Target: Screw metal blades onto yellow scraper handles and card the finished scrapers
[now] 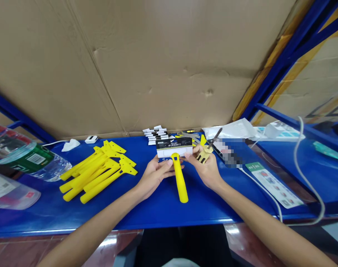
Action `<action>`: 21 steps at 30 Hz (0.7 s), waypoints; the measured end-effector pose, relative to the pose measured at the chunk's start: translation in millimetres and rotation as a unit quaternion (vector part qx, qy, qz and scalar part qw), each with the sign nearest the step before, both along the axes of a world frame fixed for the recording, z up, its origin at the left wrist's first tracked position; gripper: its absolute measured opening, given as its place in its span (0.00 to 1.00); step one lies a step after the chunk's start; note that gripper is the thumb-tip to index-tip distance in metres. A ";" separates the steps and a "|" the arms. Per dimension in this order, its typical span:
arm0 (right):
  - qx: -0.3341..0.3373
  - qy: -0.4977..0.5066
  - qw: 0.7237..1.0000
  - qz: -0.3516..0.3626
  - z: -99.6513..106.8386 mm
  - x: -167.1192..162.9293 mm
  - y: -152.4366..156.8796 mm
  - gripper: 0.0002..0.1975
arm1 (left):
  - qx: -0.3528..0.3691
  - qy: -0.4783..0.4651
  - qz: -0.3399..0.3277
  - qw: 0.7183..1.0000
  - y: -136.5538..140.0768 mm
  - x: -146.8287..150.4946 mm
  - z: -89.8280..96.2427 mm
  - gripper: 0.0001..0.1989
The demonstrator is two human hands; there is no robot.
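A yellow-handled scraper [180, 181] is held up in front of me, its handle pointing towards me. Across its head sits a black-and-white printed blade cover [174, 147]. My left hand [155, 171] grips the head from the left, thumb near the handle's neck. At the right end of the cover, my right hand [206, 168] steadies it with thumb and fingers. That hand also holds a pale yellow slotted plate [204, 154]. A thin dark shaft [215, 138] sticks out beside the plate; its other end is hidden.
Several yellow scraper handles [99, 170] lie piled left on the blue table [146, 215]. Behind are a stack of printed covers [156, 134], metal blades [189, 136] and a white bag [230, 129]. Bottles [32, 155] stand left; a white cable [310, 181] loops right near a printed card [276, 185].
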State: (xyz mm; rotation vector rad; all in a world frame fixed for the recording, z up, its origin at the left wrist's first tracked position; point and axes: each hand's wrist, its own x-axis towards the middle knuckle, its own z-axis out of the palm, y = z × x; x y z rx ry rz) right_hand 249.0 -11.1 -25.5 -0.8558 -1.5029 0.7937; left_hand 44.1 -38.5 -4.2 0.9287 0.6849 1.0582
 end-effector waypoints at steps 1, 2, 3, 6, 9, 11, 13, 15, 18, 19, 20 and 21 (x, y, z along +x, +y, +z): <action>-0.002 -0.012 1.000 -0.006 1.6 0.1 -1.1 0.18 | 0.002 -0.002 0.012 1.000 1.5 -0.8 -1.2 0.28; -0.010 -0.011 1.000 -0.009 3.1 -0.1 -2.5 0.18 | 0.004 -0.004 0.025 1.000 3.3 -2.0 -2.6 0.26; -0.020 -0.008 1.000 -0.007 4.5 -0.6 -4.0 0.18 | 0.006 -0.006 0.037 0.999 5.2 -3.5 -3.9 0.25; -0.021 -0.030 0.999 0.018 6.1 -2.6 -7.2 0.17 | 0.006 -0.007 0.071 0.997 9.8 -7.6 -6.3 0.20; -0.016 -0.039 0.999 0.020 3.8 -3.8 -6.0 0.16 | -0.003 0.011 0.097 0.995 11.3 -8.9 -5.5 0.16; -0.014 -0.028 0.999 0.002 1.6 -3.7 -2.5 0.14 | -0.008 0.018 0.113 0.993 11.1 -8.5 -3.3 0.15; -0.025 0.003 1.000 -0.013 0.0 -3.3 1.8 0.15 | -0.013 0.012 0.132 0.991 10.7 -7.6 -0.2 0.15; -0.066 0.060 0.996 0.007 0.0 -3.0 5.5 0.19 | -0.022 0.006 0.146 0.989 10.1 -6.8 2.9 0.15; -0.145 0.144 0.976 0.074 3.1 -4.1 7.6 0.23 | -0.029 0.002 0.153 0.988 9.2 -6.2 5.5 0.16; -0.163 0.160 0.970 0.089 4.6 -4.9 7.3 0.24 | -0.027 0.000 0.151 0.988 8.9 -6.1 5.4 0.16; -0.174 0.168 0.965 0.097 6.0 -5.8 6.6 0.25 | -0.025 -0.002 0.148 0.989 8.7 -6.1 5.0 0.16; -0.180 0.169 0.964 0.101 7.2 -6.6 5.7 0.25 | -0.022 -0.003 0.144 0.989 8.6 -6.1 4.4 0.17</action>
